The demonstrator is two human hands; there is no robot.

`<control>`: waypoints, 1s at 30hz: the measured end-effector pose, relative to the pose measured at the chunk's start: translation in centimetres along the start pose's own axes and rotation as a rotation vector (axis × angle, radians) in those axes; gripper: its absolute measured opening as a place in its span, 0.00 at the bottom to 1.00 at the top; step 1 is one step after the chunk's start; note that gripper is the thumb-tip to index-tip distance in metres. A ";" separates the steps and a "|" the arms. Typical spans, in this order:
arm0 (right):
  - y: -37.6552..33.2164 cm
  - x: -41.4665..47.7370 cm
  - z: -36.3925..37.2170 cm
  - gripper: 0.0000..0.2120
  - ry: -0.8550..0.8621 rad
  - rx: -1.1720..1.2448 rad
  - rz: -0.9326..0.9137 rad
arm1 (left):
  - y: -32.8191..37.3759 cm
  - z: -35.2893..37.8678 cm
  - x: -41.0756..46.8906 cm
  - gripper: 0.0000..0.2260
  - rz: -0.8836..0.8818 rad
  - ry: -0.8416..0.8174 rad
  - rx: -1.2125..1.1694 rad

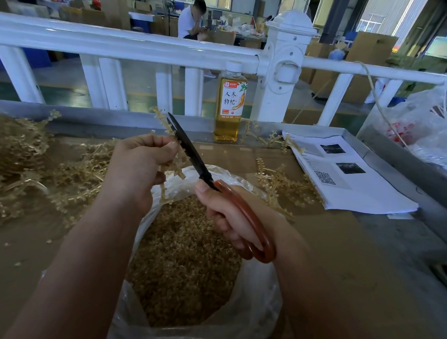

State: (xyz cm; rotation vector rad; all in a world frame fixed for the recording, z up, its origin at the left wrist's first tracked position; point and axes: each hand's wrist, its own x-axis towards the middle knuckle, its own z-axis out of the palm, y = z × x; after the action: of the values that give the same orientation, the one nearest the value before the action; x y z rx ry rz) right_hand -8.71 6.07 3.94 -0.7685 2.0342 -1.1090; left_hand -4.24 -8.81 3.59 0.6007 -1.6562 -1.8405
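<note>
Orange-handled scissors (191, 151) in right hand (229, 220), tan sprig (161, 118) in fisted left hand (140, 167).

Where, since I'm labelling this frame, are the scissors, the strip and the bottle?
scissors (190, 148), head view, on the black blade.
strip (163, 121), head view, on the end above the fingers.
bottle (231, 102), head view, on the label.

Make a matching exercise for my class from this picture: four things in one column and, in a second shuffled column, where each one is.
Things
1. scissors
2. tan sprig
3. drink bottle
4. printed sheets

Places
A. upright at the foot of the white railing
B. pinched in the left hand
C. lying flat, right of the clear bag
D. held in the right hand

Pairs: 1-D, 2-B, 3-A, 4-C
</note>
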 end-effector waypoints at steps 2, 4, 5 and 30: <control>0.1 0.2 0.0 0.19 0.012 -0.006 -0.016 | 0.0 0.0 0.0 0.09 -0.007 -0.017 -0.041; 0.3 0.3 0.0 0.18 0.022 -0.031 -0.031 | 0.0 -0.1 0.0 0.09 -0.012 -0.035 -0.066; 0.4 0.3 -0.1 0.18 0.019 -0.043 -0.036 | 0.1 -0.1 0.1 0.09 -0.015 -0.048 -0.074; 0.0 -0.2 -0.3 0.19 0.002 0.102 0.025 | 1.0 0.8 -0.9 0.12 -0.071 -0.280 -0.168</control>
State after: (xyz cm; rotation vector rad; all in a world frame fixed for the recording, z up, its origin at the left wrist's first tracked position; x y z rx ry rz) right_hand -8.87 6.36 4.17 -0.6890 1.9675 -1.1902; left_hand -3.96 -7.69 4.67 0.3458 -1.6477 -2.1701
